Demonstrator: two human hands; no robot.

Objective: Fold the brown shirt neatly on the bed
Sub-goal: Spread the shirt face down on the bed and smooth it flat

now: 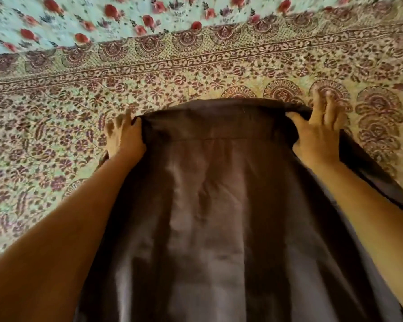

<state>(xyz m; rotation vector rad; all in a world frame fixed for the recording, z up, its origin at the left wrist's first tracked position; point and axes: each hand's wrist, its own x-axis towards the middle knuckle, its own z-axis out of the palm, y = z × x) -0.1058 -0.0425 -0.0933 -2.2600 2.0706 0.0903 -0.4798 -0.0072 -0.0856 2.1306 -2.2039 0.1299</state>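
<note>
The brown shirt (219, 217) stretches from the bottom of the view up to the middle, its back facing me, with a yoke seam across the top. My left hand (123, 138) grips its upper left corner by the shoulder. My right hand (321, 135) grips the upper right corner, thumb under the fabric and fingers spread over the bed. The top edge is pulled taut between both hands, just above the bed (56, 135). A part of the shirt trails down behind my right forearm; the lower hem is out of view.
The bed is covered by a patterned sheet with maroon floral borders (196, 61) and a pale field with red flowers (102, 17) farther away. The sheet extends beyond both hands to left, right and front.
</note>
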